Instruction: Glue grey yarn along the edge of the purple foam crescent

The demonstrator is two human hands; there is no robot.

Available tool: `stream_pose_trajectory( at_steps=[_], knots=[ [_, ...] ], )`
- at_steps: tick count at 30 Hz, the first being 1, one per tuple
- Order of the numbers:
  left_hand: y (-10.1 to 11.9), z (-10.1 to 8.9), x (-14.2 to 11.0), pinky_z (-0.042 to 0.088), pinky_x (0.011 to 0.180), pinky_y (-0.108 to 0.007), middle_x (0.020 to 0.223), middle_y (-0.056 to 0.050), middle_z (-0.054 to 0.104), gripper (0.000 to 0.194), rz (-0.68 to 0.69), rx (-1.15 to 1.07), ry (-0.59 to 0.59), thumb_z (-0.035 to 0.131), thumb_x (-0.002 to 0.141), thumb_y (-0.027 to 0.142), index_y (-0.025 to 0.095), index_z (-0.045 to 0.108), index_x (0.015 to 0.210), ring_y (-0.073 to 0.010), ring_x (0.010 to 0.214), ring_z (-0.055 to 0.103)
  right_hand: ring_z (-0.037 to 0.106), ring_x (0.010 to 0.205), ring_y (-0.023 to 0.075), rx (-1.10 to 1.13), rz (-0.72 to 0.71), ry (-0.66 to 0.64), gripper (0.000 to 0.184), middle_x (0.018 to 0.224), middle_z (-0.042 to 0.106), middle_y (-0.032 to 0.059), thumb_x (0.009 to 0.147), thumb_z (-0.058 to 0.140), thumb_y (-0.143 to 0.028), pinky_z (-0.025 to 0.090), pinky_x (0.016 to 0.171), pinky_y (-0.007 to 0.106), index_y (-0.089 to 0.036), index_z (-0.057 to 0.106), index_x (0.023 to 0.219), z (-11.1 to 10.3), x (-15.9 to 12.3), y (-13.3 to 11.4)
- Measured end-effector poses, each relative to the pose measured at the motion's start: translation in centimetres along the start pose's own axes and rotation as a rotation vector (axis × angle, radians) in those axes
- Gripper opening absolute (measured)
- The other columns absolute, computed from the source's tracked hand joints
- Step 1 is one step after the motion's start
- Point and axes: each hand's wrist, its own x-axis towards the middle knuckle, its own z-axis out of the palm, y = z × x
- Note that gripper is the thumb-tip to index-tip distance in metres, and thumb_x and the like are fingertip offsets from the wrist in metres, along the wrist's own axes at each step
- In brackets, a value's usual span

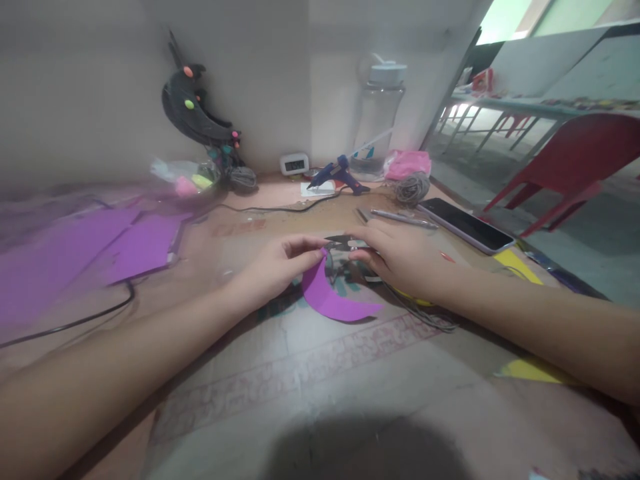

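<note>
My left hand (280, 267) pinches the upper tip of a purple paper crescent (333, 303) between thumb and fingers. The crescent curves down and to the right above the tabletop. Close beside that tip, my right hand (395, 253) is closed around what look like small scissors (340, 243); their dark blades point left toward the paper. My palm and fingers hide most of the handles. Grey cord (425, 320) lies under my right wrist, along with bits of yellow paper.
Purple sheets (145, 247) lie at the left beside a black cable. Along the back are a decorated black crescent (187, 107), a small clock (295, 163), a blue glue gun (340, 175), a clear bottle (380, 120) and a yarn ball (413, 189). A phone (467, 225) lies right.
</note>
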Motion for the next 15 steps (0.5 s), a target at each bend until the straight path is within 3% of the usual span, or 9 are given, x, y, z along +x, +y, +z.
stream_pose_trajectory(
  at_steps=[4,15],
  knots=[
    [0.03,0.01,0.03,0.052,0.074,-0.027,0.099,-0.006,0.074,0.03,0.007,0.02,0.005,0.071,0.079,0.04,0.02,0.074,0.102,-0.0154,0.079,0.066,0.061,0.075,0.0194,0.004,-0.02,0.008,0.041,0.086,0.067,0.0098,0.1,0.041,-0.042,0.032,0.057,0.027,-0.014,0.066,0.116,0.06,-0.09,-0.01],
    [-0.1,-0.09,0.06,0.048,0.068,-0.023,0.089,-0.003,0.072,0.023,-0.011,-0.022,-0.025,0.07,0.08,0.035,0.02,0.073,0.097,-0.0112,0.07,0.061,0.062,0.079,0.0203,0.034,0.021,-0.04,0.037,0.088,0.067,0.0095,0.099,0.045,-0.039,0.034,0.06,0.027,-0.015,0.065,0.117,-0.1,0.04,-0.07]
  ],
)
